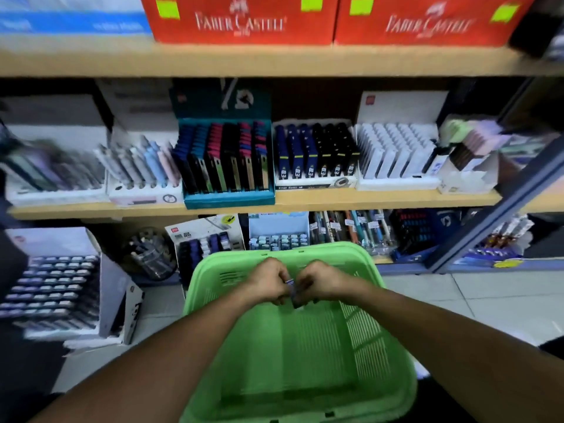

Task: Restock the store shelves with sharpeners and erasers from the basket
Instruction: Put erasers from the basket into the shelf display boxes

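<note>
A green plastic basket (360,346) with slotted walls sits low in front of me; no goods show on its visible floor. Above its far end my left hand (268,282) and my right hand (317,283) meet with fingers curled. Together they pinch a few small blue and dark packets (293,293), sharpeners or erasers, I cannot tell which. Most of the packets are hidden by my fingers.
Wooden shelves (274,61) face me. The middle shelf carries display boxes: a teal one (227,160), a navy and black one (316,154), white ones (396,154). Red Faber-Castell boxes (244,19) stand on top. A display carton (61,282) sits on the tiled floor at left.
</note>
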Available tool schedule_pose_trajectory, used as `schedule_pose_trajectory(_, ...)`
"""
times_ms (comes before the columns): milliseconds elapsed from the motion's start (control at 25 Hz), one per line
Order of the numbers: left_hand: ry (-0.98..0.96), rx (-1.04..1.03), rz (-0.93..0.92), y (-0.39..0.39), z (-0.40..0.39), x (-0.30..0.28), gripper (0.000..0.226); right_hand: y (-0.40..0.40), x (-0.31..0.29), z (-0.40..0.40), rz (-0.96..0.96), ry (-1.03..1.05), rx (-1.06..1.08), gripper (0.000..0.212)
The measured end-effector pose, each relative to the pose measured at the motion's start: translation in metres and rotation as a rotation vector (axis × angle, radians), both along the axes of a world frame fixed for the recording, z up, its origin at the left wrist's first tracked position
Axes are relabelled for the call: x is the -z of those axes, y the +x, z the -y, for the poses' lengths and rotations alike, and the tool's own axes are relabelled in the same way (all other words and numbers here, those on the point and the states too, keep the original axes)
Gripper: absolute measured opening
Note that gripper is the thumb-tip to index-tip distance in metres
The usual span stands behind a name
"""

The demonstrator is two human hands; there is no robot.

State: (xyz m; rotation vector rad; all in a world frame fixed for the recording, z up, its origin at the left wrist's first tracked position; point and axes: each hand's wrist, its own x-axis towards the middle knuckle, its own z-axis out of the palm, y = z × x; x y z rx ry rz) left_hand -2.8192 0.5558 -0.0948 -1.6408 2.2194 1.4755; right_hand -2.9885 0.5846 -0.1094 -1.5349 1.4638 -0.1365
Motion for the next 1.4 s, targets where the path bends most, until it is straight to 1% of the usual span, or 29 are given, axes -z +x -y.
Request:
schedule_pose_trajectory(80, -0.038, -0.055, -0.104, -0.004, 0.000, -0.036, 0.012, -0.006, -0.037, 0.000, 0.046, -0.035, 0.024, 0.011)
schedule_pose_trajectory(200, -0.041, -0.116, -0.274, -0.012, -0.002, -0.099, 0.011, -0.024, -0.101, -0.006, 0.165, -0.125, 0.119, 0.016)
schedule_pose_trajectory(320, -0.137, -0.142, -0.428, -0.032, -0.008, -0.169, 0.010, -0.043, -0.174, -0.021, 0.288, -0.295, 0.204, 0.016)
schedule_pose_trajectory(440, -0.216, -0.148, -0.562, -0.059, -0.019, -0.232, 0.008, -0.066, -0.233, -0.038, 0.360, -0.460, 0.275, 0.014)
schedule_pose_trajectory(520, -0.243, -0.175, -0.643, -0.077, -0.027, -0.266, 0.009, -0.083, -0.266, -0.051, 0.415, -0.543, 0.359, 0.017)
schedule_pose_trajectory(600, -0.217, -0.210, -0.773, -0.096, -0.032, -0.299, 0.015, -0.102, -0.300, -0.061, 0.511, -0.632, 0.429, 0.020)
schedule_pose_trajectory(680, -0.185, -0.203, -0.909, -0.114, -0.035, -0.329, 0.016, -0.123, -0.336, -0.067, 0.614, -0.724, 0.507, 0.020)
schedule_pose_trajectory(760, -0.223, -0.136, -0.966, -0.133, -0.038, -0.354, 0.009, -0.141, -0.366, -0.071, 0.717, -0.800, 0.587, 0.022)
schedule_pose_trajectory(800, -0.264, -0.098, -0.957, -0.142, -0.040, -0.363, 0.007, -0.150, -0.377, -0.073, 0.746, -0.836, 0.620, 0.023)
schedule_pose_trajectory(880, -0.385, -0.043, -0.878, -0.164, -0.042, -0.379, 0.015, -0.169, -0.394, -0.077, 0.734, -0.904, 0.687, 0.020)
schedule_pose_trajectory(960, -0.583, 0.020, -0.765, -0.189, -0.036, -0.391, 0.013, -0.191, -0.409, -0.081, 0.686, -0.967, 0.766, 0.015)
schedule_pose_trajectory(1040, -0.862, 0.087, -0.601, -0.212, -0.028, -0.401, 0.016, -0.219, -0.425, -0.081, 0.589, -1.069, 0.869, 0.012)
schedule_pose_trajectory(1120, -1.061, 0.176, -0.426, -0.229, -0.021, -0.411, 0.031, -0.246, -0.438, -0.076, 0.422, -1.165, 0.935, 0.011)
schedule_pose_trajectory(1160, -1.105, 0.234, -0.355, -0.236, -0.018, -0.414, 0.038, -0.259, -0.442, -0.071, 0.322, -1.193, 0.954, 0.010)
schedule_pose_trajectory(1240, -1.119, 0.351, -0.239, -0.252, -0.007, -0.418, 0.046, -0.279, -0.445, -0.062, 0.143, -1.202, 0.969, 0.005)
schedule_pose_trajectory(1280, -1.108, 0.399, -0.189, -0.259, -0.001, -0.420, 0.048, -0.285, -0.444, -0.058, 0.084, -1.192, 0.967, 0.004)
schedule_pose_trajectory(1400, -1.100, 0.516, -0.073, -0.277, 0.016, -0.420, 0.050, -0.299, -0.443, -0.046, -0.022, -1.181, 0.959, 0.012)
